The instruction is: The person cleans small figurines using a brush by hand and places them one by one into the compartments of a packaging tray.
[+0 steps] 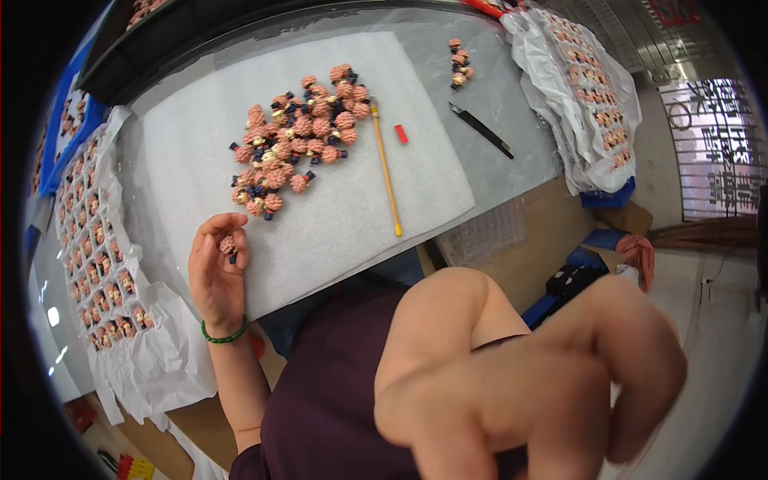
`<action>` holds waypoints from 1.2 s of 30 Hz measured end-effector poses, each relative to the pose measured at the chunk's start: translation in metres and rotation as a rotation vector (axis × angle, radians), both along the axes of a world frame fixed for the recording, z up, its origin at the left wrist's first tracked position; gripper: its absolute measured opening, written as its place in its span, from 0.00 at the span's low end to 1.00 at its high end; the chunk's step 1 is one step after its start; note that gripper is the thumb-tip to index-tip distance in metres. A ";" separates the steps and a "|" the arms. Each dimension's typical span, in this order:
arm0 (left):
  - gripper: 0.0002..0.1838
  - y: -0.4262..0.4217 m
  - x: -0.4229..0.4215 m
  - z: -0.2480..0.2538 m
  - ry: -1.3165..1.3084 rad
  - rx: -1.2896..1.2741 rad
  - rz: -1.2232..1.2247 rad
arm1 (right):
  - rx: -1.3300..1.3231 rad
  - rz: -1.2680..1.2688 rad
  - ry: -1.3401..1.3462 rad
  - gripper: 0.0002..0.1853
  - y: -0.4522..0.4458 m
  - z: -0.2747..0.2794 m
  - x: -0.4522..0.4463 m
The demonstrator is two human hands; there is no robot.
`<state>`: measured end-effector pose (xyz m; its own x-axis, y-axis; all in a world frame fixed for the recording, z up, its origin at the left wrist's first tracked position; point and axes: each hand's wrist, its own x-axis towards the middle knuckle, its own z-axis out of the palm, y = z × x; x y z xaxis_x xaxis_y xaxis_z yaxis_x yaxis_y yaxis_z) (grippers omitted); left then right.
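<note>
My left hand (210,276), wearing a green bracelet, is at the left edge of the white foam sheet (336,240). Its curled fingers hold a small figurine (228,243) with bumpy pink hair and a dark base. A pile of similar figurines (300,128) lies on the sheet beyond this hand. Very near the camera, my right hand (520,392) is raised and blurred. Its bent fingers are apart, nothing shows in them, and some fingertips are cut off by the frame. A thin yellow-tipped brush (386,172) and a small red piece (401,134) lie right of the pile.
Black tweezers (483,130) and a short row of figurines (460,64) lie on the grey table (512,104). Trays of figurines in white wrapping stand at left (148,364) and far right (552,104). A dark bin (152,56) borders the back.
</note>
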<state>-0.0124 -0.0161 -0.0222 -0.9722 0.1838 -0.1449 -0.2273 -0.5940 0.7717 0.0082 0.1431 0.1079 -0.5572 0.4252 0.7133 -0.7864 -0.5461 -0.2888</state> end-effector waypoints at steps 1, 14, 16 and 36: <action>0.16 0.001 0.000 0.001 -0.011 0.007 0.001 | -0.004 0.011 -0.003 0.09 -0.007 -0.007 -0.016; 0.12 -0.001 0.001 -0.003 0.059 -0.125 -0.016 | 1.545 -0.617 -0.489 0.11 0.029 -0.124 -0.038; 0.12 -0.001 0.002 -0.004 0.100 -0.160 -0.021 | 1.555 -0.602 -0.494 0.11 0.030 -0.122 -0.037; 0.07 0.001 0.002 -0.006 -0.011 -0.223 -0.019 | 0.490 0.435 -0.951 0.09 -0.019 -0.137 -0.005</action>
